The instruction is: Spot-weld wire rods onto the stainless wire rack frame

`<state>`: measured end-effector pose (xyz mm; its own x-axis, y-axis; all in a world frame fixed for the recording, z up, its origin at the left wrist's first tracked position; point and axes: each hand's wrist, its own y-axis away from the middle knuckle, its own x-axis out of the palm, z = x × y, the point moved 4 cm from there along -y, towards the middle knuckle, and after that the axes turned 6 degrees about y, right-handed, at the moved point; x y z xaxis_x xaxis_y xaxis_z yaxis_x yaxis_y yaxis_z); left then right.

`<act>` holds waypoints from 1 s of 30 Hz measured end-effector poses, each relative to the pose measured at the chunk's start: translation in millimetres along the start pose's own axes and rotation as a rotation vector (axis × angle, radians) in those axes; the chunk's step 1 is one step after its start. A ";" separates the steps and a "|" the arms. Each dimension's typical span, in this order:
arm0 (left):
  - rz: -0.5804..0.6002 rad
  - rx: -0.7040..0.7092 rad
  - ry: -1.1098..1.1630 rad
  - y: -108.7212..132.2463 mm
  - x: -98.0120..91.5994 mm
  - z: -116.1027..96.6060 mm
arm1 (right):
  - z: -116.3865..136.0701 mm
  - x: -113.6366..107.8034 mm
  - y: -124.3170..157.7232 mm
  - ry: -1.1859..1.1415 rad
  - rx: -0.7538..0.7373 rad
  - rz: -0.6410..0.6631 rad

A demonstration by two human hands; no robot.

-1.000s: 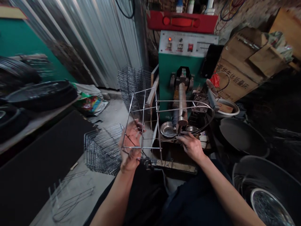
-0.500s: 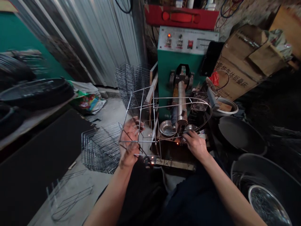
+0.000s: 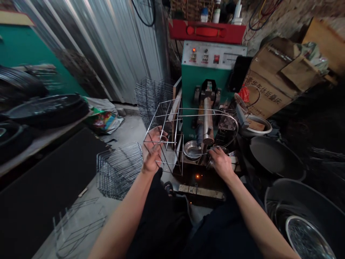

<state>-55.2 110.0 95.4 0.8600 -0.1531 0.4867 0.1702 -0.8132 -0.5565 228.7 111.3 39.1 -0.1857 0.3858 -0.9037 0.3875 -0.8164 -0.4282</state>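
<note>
My left hand [image 3: 153, 151] is closed around the left end of a box-shaped wire rack [image 3: 175, 143], with the thumb in front of its thin bars. The rack's long curved loop reaches right, around the thick metal arm [image 3: 208, 120] of a green spot welding machine [image 3: 190, 84]. Below that arm my right hand [image 3: 221, 162] has its fingers pinched together, at the end of a thin wire. What exactly lies between those fingertips is hidden. A shallow metal dish [image 3: 192, 150] sits just left of them. Small orange sparks [image 3: 197, 176] glow underneath.
Stacked wire racks [image 3: 118, 171] stand on the floor at left, with more [image 3: 152, 100] behind. Black pans [image 3: 276, 158] and a metal bowl of small parts [image 3: 308, 239] are at right. A cardboard box [image 3: 269, 79] leans by the wall. A dark board [image 3: 51, 187] lies left.
My left hand has risen a little, lifting and tilting the near end of the wire rack. My right hand stays by the machine. The sparks have shifted, and the view has tipped slightly upward.
</note>
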 end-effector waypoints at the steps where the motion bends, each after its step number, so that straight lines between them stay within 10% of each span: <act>1: -0.001 -0.003 0.000 -2.0 -1.0 1.2 | 0.4 -0.2 -0.6 -0.001 -0.007 -0.034; 10: 0.074 -0.014 -0.008 -12.6 -1.9 5.1 | -1.3 1.7 4.0 0.018 -0.048 -0.195; 16: 0.135 -0.024 0.006 -6.0 5.9 -1.0 | 4.3 -10.6 64.0 -0.161 -0.071 -0.300; 18: 0.145 -0.031 0.018 0.8 9.8 -4.6 | -1.3 7.3 95.3 -0.150 -0.011 -0.191; 24: 0.083 -0.048 0.058 28.9 9.8 -27.0 | -35.3 90.5 196.0 -0.088 0.290 0.847; 26: -0.054 -0.046 0.104 41.3 2.7 -44.2 | -39.3 98.6 208.7 -0.099 0.261 0.881; 30: -0.427 -0.001 0.266 65.9 -30.3 -86.7 | -21.7 106.3 159.0 -0.344 0.163 0.492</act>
